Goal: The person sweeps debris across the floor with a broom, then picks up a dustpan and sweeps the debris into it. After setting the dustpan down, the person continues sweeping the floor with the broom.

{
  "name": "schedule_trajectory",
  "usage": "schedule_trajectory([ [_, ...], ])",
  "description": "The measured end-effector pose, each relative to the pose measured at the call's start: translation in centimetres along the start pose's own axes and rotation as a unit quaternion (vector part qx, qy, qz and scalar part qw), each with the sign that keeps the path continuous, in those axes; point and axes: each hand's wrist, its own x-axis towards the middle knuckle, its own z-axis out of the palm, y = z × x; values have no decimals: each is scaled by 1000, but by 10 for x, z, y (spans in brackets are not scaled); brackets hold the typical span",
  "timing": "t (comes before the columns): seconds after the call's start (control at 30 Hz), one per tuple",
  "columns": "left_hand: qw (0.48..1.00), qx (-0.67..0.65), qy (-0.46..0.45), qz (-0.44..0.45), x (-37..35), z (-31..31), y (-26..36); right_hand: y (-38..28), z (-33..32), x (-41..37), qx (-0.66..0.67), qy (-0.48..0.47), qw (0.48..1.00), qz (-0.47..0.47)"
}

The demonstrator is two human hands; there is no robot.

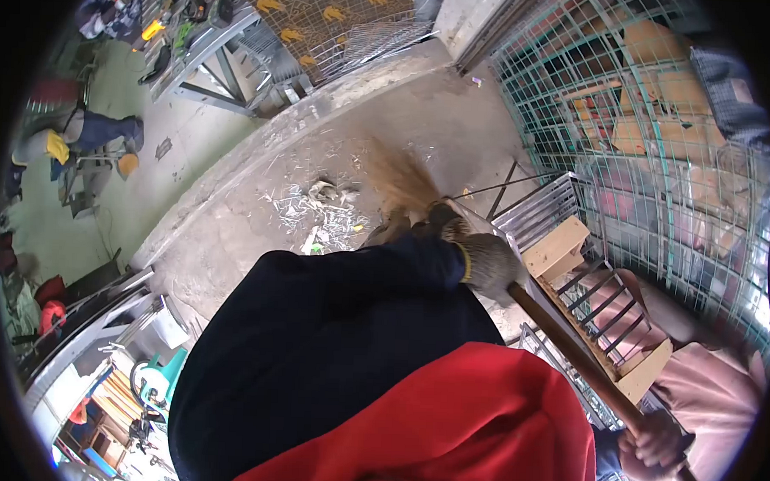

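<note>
A broom with a long brown wooden handle (pixel 573 356) slants across the right side of my body. My left hand (pixel 493 265), in a grey knit glove with a yellow cuff, is closed round the lower handle. Near the handle's upper end, my right hand (pixel 652 447) is wrapped round it at the lower right. The straw-coloured bristles (pixel 396 175) reach onto the concrete floor and are smeared by motion. Just left of the bristles lies a heap of light scraps and shavings (pixel 318 211). My dark sleeve hides part of the floor below.
A green wire mesh fence (pixel 610 121) runs along the right, with a metal rack (pixel 539 208) and a wooden-ended frame (pixel 643 368) before it. A low concrete curb (pixel 235 172) curves on the left. Beyond it are a metal workbench (pixel 209 60) and a person (pixel 100 133).
</note>
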Motion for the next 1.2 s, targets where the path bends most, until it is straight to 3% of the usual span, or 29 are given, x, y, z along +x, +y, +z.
schedule_trajectory([
  [0.03, 999, 3, 33, 10, 11, -3, 9, -20, -1, -12, -24, 18, 999, 34],
  [0.07, 996, 43, 69, 27, 25, 2, 10, 8, 25, 3, -29, 49, 974, -218],
  [0.1, 990, 82, 105, 42, 38, 3, 11, 12, 32, 2, 0, 45, 971, -237],
  [0.13, 991, 79, 108, 19, 50, 3, 8, -12, 13, -20, -29, 68, 993, -93],
  [0.2, 994, 56, 98, -15, 68, -7, -8, 37, 14, -12, -96, 104, 968, -207],
  [0.23, 987, 9, 158, -28, 83, 14, -36, 65, 5, -8, -141, 143, 952, -229],
  [0.3, 962, -52, 244, -106, 104, 58, -96, 126, -13, 1, -200, 218, 930, -220],
  [0.37, 948, -188, 223, -129, 94, 146, -183, 181, -6, 24, -129, 262, 939, -180],
  [0.4, 939, -226, 225, -128, 82, 196, -226, 198, -12, 26, -35, 227, 965, -128],
  [0.47, 963, -129, 163, -174, -2, 156, -188, 221, -7, 24, 17, 248, 967, -45],
  [0.57, 973, -112, 129, -154, -45, 114, -121, 204, 1, 1, 45, 272, 960, -38],
  [0.6, 979, -96, 112, -143, -43, 96, -95, 186, -2, -11, 61, 284, 954, -68],
  [0.67, 990, -29, 69, -122, -22, 63, -44, 135, 2, -36, -28, 340, 926, -162],
  [0.7, 993, 38, 37, -107, -10, 54, -24, 103, 0, -43, -9, 224, 958, -177],
  [0.73, 997, 33, 54, -53, 2, 50, -11, 74, 10, -48, 39, 191, 962, -190],
  [0.8, 995, 30, 87, 29, 30, 46, 13, 28, 25, -66, -14, 171, 964, -202],
  [0.83, 997, 39, 66, 21, 41, 37, 28, 18, 43, -73, -81, 277, 923, -254],
  [0.87, 995, 11, 81, 48, 51, 39, 30, 19, 49, -76, -70, 250, 929, -263],
  [0.9, 993, -17, 96, 73, 63, 41, 30, 21, 50, -78, -59, 221, 935, -271],
  [0.97, 978, -28, 189, 86, 87, 71, 1, 50, 35, -94, -158, 270, 914, -257],
  [1.03, 960, -24, 278, 27, 96, 108, -34, 123, 8, -91, -179, 378, 872, -254],
  [1.07, 968, -1, 251, -8, 95, 132, -62, 160, -5, -90, -187, 431, 848, -247],
  [1.1, 987, 17, 77, -140, 83, 142, -73, 183, -17, -98, -114, 377, 891, -224],
  [1.17, 988, 50, -21, -146, 50, 203, -105, 198, -25, -122, -60, 354, 926, -116],
  [1.2, 985, 88, -57, -136, 36, 239, -125, 198, -29, -145, -29, 337, 934, -116],
])
